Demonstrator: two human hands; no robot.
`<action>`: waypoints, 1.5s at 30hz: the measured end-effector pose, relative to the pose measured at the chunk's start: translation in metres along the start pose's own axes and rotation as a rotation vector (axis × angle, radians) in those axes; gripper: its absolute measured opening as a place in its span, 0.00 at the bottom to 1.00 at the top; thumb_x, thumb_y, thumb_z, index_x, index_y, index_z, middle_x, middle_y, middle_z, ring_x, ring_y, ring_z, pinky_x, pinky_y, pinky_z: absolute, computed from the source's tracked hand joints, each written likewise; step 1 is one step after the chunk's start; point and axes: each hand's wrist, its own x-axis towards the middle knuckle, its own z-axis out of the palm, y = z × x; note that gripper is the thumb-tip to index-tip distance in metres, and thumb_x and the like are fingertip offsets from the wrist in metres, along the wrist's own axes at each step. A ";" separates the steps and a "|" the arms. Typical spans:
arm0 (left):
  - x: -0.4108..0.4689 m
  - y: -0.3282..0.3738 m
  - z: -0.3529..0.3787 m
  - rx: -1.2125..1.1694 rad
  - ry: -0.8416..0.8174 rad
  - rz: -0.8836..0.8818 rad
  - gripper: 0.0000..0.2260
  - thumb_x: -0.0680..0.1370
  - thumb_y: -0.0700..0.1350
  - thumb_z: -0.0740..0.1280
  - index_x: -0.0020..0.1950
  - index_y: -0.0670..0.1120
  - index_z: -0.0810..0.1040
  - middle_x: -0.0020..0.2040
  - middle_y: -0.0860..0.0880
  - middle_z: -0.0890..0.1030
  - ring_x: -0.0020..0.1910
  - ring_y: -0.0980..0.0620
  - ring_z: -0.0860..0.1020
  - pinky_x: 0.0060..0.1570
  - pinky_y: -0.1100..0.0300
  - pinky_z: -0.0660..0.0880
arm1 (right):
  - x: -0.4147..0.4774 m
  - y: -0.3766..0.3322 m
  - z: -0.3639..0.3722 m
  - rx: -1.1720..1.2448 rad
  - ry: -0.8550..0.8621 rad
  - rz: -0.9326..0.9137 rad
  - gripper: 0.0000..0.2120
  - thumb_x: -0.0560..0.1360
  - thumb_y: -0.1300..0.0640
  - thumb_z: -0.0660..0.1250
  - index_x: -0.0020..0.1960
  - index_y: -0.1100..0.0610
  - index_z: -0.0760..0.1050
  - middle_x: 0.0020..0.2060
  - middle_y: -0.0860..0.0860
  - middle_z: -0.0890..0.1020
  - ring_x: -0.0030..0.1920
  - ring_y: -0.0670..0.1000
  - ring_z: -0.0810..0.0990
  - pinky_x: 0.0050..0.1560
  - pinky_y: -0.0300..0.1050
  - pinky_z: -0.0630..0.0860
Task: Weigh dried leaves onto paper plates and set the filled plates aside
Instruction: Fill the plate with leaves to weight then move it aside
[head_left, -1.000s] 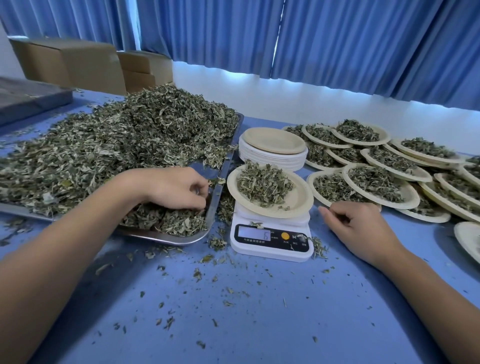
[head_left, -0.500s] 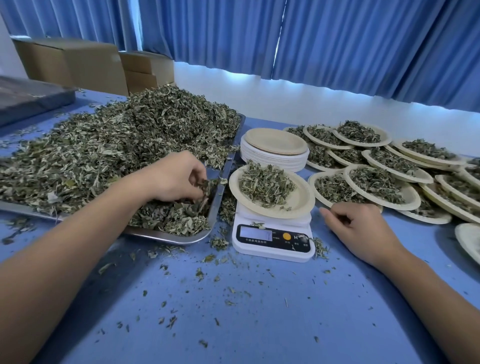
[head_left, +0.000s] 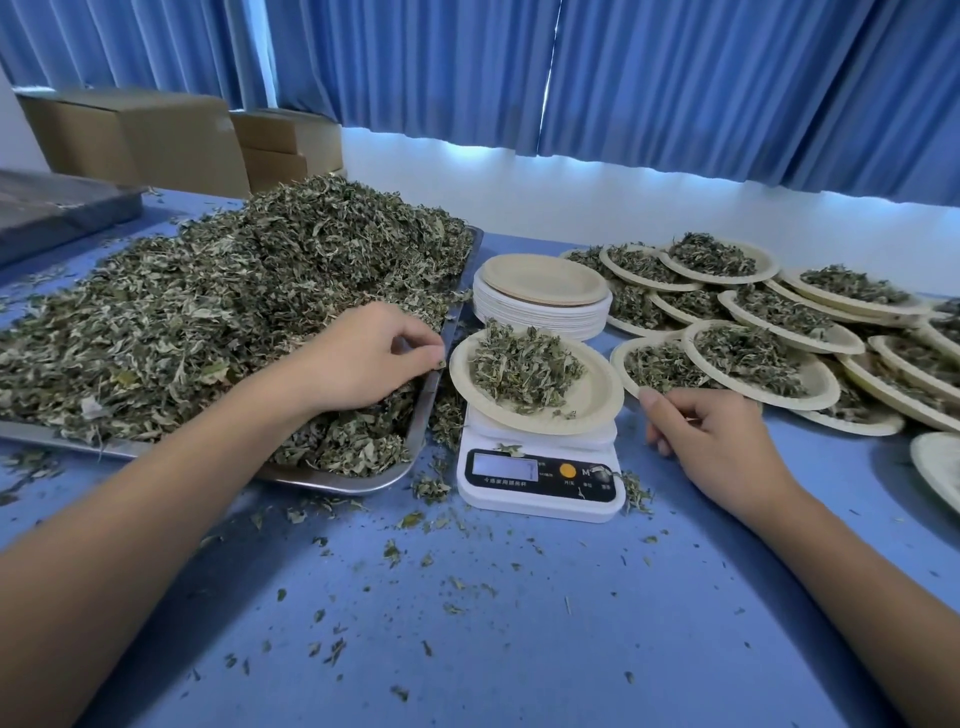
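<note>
Topping-up stage, I reckon. The big heap of leaves (head_left: 234, 312) sits on the tray (head_left: 415, 447) on the left, and the left hand (head_left: 374, 358) is at the tray's right edge, fingertips pinched on a small bit of leaf, just beside the plate (head_left: 597, 400) on the scale (head_left: 540, 478). That plate already has a decent mound on it. I can't read the display, so no idea how close the weight is.

Next move is probably dropping that pinch on and checking the number, so small amounts only. The right hand (head_left: 722, 452) rests on the table (head_left: 519, 623) right of the scale, fingers loosely curled, holding nothing, likely ready to slide the plate over to the filled plates (head_left: 823, 382) further right.

Other stuff: boxes (head_left: 135, 135) back left, a stack (head_left: 543, 306) of empties behind the scale, crumbs all over. The filled plates overlap and crowd that side, so free room looks tight.
</note>
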 end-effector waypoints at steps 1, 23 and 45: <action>-0.001 0.004 0.003 -0.006 -0.032 0.028 0.09 0.81 0.52 0.68 0.58 0.55 0.85 0.47 0.58 0.84 0.47 0.56 0.81 0.49 0.57 0.78 | 0.000 -0.002 0.001 0.051 0.003 0.035 0.23 0.82 0.44 0.64 0.32 0.53 0.78 0.26 0.51 0.80 0.24 0.47 0.75 0.29 0.44 0.70; 0.031 0.088 0.035 -0.430 -0.041 -0.232 0.05 0.78 0.47 0.72 0.49 0.45 0.82 0.39 0.50 0.86 0.39 0.52 0.83 0.45 0.56 0.76 | -0.023 -0.030 -0.037 0.888 0.099 0.474 0.17 0.81 0.57 0.69 0.33 0.58 0.75 0.30 0.55 0.79 0.26 0.50 0.75 0.24 0.39 0.68; 0.124 0.323 0.212 -1.123 -0.445 -0.244 0.13 0.78 0.32 0.69 0.60 0.42 0.77 0.35 0.44 0.83 0.28 0.52 0.79 0.34 0.57 0.80 | -0.092 0.073 -0.211 0.702 0.734 0.609 0.10 0.81 0.60 0.68 0.45 0.60 0.69 0.25 0.53 0.80 0.25 0.50 0.79 0.25 0.41 0.73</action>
